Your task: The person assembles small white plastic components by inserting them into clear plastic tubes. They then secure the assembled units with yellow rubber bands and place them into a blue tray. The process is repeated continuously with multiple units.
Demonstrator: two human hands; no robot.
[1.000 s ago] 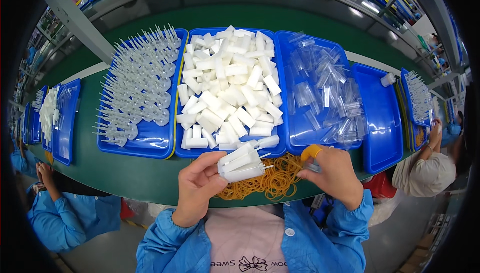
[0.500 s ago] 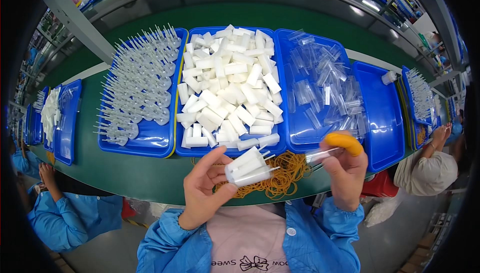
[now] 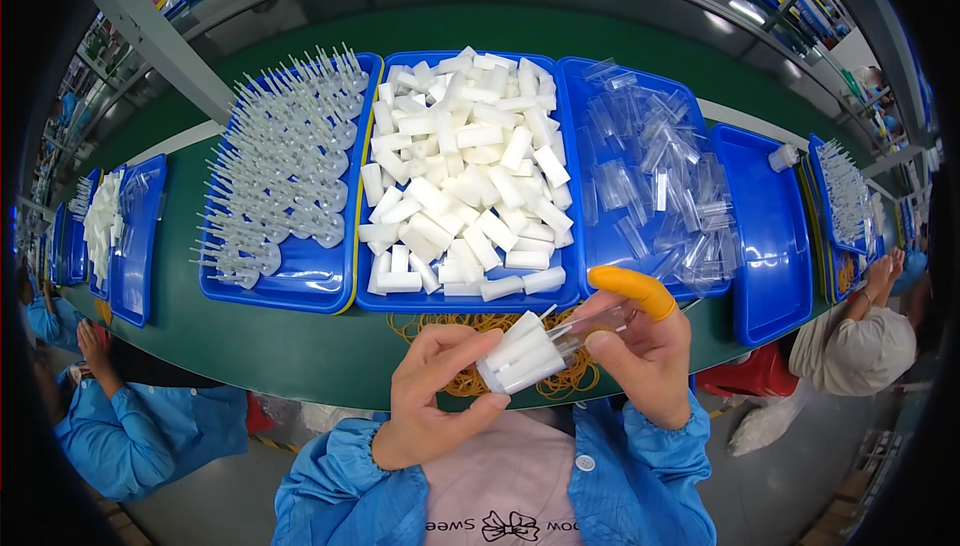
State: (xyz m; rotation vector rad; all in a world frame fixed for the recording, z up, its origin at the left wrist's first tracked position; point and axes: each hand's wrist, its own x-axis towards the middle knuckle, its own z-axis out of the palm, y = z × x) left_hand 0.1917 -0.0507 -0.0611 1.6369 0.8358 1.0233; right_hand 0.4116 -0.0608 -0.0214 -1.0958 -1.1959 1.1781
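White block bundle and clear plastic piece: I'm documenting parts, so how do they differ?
The white block bundle is mostly opaque; the clear plastic piece is transparent. The bundle is bulky; the piece looks thin. The left hand holds the bundle, the right hand the piece. Both are handheld.

The worker's right hand (image 3: 648,354), earlier apart from the bundle of white blocks (image 3: 524,354), I now see close beside it, its clear plastic strip (image 3: 600,322) brought up to the bundle's right end. The left hand (image 3: 435,398) has shifted rightward, bringing the bundle along
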